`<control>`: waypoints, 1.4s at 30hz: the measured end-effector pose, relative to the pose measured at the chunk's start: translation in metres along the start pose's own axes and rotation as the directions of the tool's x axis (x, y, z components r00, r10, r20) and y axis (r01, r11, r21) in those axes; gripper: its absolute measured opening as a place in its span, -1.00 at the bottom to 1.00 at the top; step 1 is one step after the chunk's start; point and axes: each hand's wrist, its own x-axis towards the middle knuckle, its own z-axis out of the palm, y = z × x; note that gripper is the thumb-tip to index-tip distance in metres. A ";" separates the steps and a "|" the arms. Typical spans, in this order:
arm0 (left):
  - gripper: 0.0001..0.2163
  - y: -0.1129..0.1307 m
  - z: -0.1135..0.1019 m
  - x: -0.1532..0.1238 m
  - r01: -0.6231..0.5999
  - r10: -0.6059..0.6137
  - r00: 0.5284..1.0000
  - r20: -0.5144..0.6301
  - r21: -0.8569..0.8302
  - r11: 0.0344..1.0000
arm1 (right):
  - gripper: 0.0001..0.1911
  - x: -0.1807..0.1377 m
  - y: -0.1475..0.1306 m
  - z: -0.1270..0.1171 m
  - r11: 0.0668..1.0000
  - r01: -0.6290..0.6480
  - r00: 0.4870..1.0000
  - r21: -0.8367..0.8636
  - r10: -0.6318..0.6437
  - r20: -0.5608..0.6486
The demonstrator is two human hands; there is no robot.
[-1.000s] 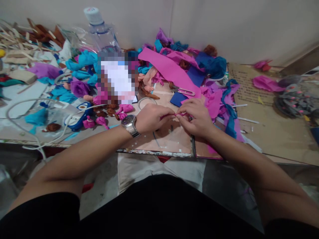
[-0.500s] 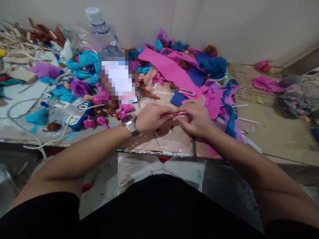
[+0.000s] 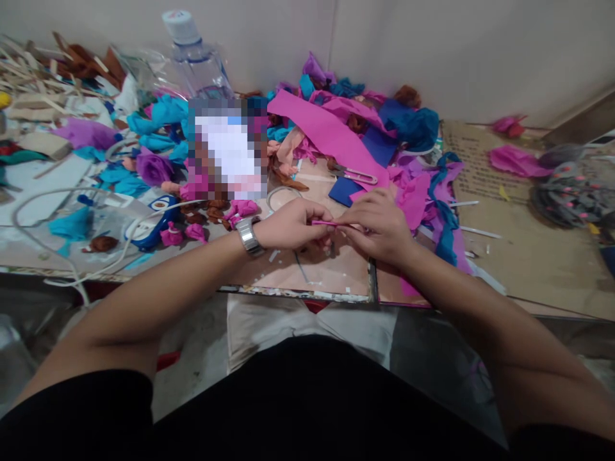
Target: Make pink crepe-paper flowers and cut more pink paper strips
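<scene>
A thin pink strip of crepe paper runs between my two hands just above the table. My left hand, with a metal watch on its wrist, pinches the strip's left part between thumb and fingers. Closed on its right part is my right hand, fingertips close to the left ones. Much of the strip is hidden by the fingers. Beyond my right hand lies a wide pink sheet of crepe paper, with a pair of small snips resting on it.
Crumpled teal paper and twisted pink pieces lie to the left, with a white cable and a blue-and-white device. A capped plastic bottle stands at the back. Cardboard covers the right side.
My left wrist has turned, so the watch band now faces up instead of its dial. The strip has shifted slightly between the fingers, and both hands stay close together.
</scene>
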 end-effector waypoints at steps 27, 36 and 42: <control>-0.70 -0.003 -0.003 0.001 -0.175 0.258 0.948 -0.188 0.369 0.913 | -0.90 -0.001 0.003 0.000 0.999 -0.035 0.998 -0.023 0.033 -0.059; -0.71 -0.007 0.000 -0.001 -0.231 0.473 0.856 -0.208 0.664 0.711 | -0.90 0.000 -0.001 0.005 0.997 -0.079 0.991 0.022 0.081 -0.108; -0.69 -0.010 0.002 0.000 -0.236 0.567 0.806 -0.172 0.785 0.573 | -0.86 0.002 -0.007 0.003 0.991 -0.132 0.988 0.028 0.134 -0.078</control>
